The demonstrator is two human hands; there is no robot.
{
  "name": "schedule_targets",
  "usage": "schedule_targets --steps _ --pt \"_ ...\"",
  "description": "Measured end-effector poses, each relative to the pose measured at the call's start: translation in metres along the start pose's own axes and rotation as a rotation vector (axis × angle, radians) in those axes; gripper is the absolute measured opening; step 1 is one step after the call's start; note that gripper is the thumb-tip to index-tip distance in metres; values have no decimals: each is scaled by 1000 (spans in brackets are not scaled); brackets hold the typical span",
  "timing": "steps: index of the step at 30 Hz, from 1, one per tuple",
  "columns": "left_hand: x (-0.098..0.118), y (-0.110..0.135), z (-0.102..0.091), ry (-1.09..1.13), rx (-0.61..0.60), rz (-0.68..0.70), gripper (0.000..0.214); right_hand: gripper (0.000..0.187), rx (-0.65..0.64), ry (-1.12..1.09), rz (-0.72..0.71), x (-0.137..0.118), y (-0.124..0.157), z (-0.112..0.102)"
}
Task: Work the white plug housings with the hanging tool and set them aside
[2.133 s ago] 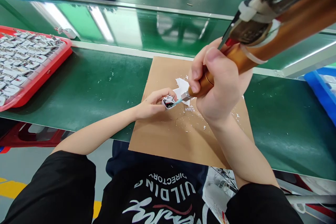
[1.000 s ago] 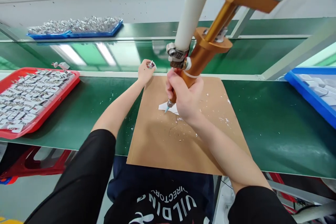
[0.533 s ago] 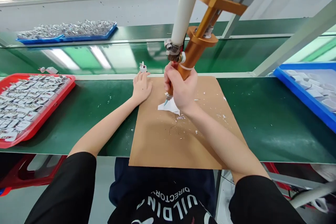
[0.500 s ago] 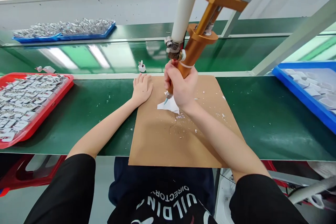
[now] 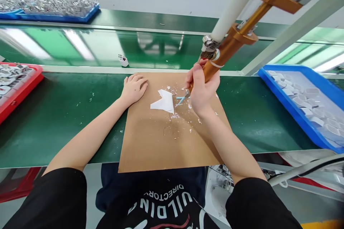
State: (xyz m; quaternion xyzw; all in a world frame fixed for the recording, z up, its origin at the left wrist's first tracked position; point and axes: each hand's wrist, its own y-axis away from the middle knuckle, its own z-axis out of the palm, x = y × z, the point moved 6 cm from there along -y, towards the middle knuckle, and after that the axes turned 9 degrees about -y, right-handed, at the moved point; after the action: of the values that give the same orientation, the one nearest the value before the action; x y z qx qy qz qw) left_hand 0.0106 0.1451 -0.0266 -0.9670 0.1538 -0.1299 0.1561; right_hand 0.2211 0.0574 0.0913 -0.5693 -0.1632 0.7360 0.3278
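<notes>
Right of centre, the right hand (image 5: pixel 200 91) had its grip clamped around the orange dispenser (image 5: pixel 223 52), its blue nozzle (image 5: pixel 182 99) angled down over the cardboard sheet (image 5: pixel 161 139), which apparently caught the drips. The left hand (image 5: pixel 133 88) lay flat and empty, grip apart, on the sheet's upper left corner, likely steadying it.

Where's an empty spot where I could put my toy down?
The green mat is bare between the red tray and the left hand, and between the board and the blue tray. The board's near half is free too. Crowded: around the paper and crumbs by the right hand and its dispenser.
</notes>
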Motion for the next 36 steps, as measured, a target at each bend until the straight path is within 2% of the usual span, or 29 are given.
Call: schedule_targets --steps 4,9,14,22,29,36 --pt "-1 0 0 4 -6 -4 31 28 -13 96 -14 19 9 -9" --pt "-2 0 0 10 -19 -8 32 28 -82 143 18 39 26 -4" --pt "-2 1 -1 17 -19 -11 33 27 -140 117 0 37 31 2" --pt "-2 2 -1 37 -33 -15 32 24 -153 86 -40 36 33 2" --pt "-4 0 2 45 -57 -8 34 27 -120 180 -36 38 24 -5" --pt "-3 0 1 39 -43 31 37 25 -93 164 -55 44 18 -14"
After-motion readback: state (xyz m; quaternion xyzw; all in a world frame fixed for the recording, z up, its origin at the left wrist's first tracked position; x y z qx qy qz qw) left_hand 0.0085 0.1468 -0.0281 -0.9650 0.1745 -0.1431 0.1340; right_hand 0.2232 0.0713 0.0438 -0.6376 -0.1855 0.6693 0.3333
